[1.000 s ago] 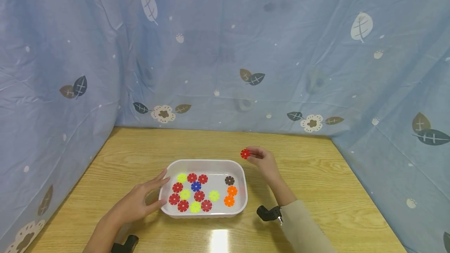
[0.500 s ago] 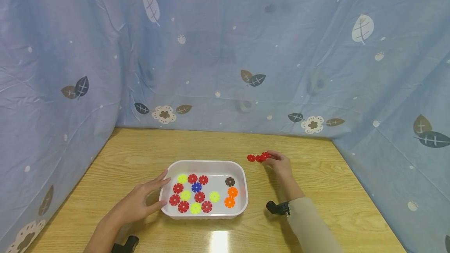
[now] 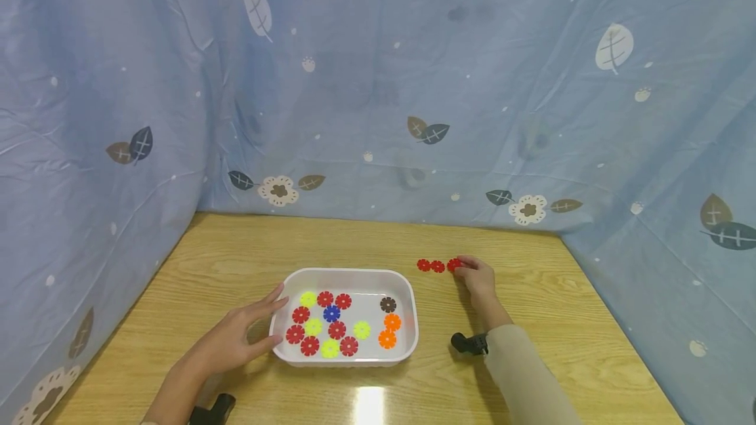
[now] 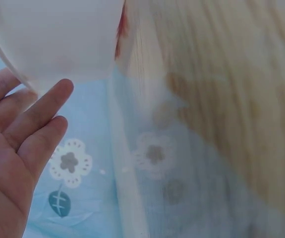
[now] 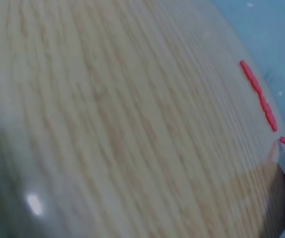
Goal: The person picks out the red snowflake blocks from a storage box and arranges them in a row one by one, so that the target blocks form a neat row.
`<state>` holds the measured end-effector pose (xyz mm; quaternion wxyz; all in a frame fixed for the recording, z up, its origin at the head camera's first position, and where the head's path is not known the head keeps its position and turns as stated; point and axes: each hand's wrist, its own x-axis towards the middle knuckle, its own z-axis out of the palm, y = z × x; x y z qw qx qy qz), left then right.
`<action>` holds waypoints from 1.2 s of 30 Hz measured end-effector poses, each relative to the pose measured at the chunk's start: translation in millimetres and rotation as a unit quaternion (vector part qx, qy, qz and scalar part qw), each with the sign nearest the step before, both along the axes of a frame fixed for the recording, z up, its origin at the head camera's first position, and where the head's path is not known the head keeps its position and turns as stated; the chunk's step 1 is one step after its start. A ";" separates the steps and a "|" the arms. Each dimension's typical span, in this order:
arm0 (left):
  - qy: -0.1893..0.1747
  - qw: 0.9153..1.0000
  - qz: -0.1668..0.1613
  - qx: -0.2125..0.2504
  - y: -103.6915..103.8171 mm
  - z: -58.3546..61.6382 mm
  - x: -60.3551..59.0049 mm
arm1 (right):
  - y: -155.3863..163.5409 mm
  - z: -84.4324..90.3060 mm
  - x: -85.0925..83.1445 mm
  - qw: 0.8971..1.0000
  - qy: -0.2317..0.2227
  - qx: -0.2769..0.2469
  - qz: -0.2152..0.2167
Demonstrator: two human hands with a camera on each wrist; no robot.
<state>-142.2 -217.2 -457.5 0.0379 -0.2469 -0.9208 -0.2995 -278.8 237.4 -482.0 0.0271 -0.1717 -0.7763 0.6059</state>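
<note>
White tray [image 3: 407, 287] of coloured snowflake discs [image 3: 337, 329]

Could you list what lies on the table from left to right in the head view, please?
Left hand → white tray of coloured flower discs → row of red discs on the bare table → right hand, its fingertips at the rightmost red disc.

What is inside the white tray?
The white tray holds flat flower-shaped discs lying side by side: red, yellow, orange, one blue, one brown. The left hand rests against its outer wall; nothing covers the inside.
</note>
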 end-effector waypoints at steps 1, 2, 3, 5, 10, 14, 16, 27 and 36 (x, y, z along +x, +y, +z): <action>-0.002 1.000 0.001 0.001 0.0 0.0 0.0 | -0.2 0.0 -0.1 1.000 0.000 0.007 0.001; -0.005 1.000 0.001 0.002 -0.1 0.1 0.1 | -0.6 0.0 -0.3 1.000 0.000 0.015 -0.002; -0.007 1.000 0.001 0.003 -0.1 0.5 0.2 | -0.9 -0.1 -0.4 1.000 0.000 0.023 -0.003; -0.012 1.000 0.001 0.006 -0.3 0.8 0.3 | -1.5 -0.6 -0.5 0.999 0.001 0.040 -0.003; -0.007 1.000 -0.002 0.003 -0.3 0.9 0.5 | -2.7 -1.6 -0.4 0.996 0.006 0.087 0.003; -0.002 1.000 -0.004 0.003 -0.6 0.2 0.3 | -3.1 -3.9 -0.4 0.990 0.015 0.139 0.014; 0.000 1.000 -0.006 0.004 -0.8 -0.4 -0.2 | -3.9 -5.3 0.0 0.986 0.023 0.163 0.021; -0.029 1.000 0.003 0.011 -0.3 2.3 0.9 | -7.8 -6.4 3.9 0.982 0.031 0.184 0.034; -0.022 1.000 0.004 0.010 0.2 3.1 0.6 | -9.0 -6.5 6.0 0.985 0.038 0.170 0.022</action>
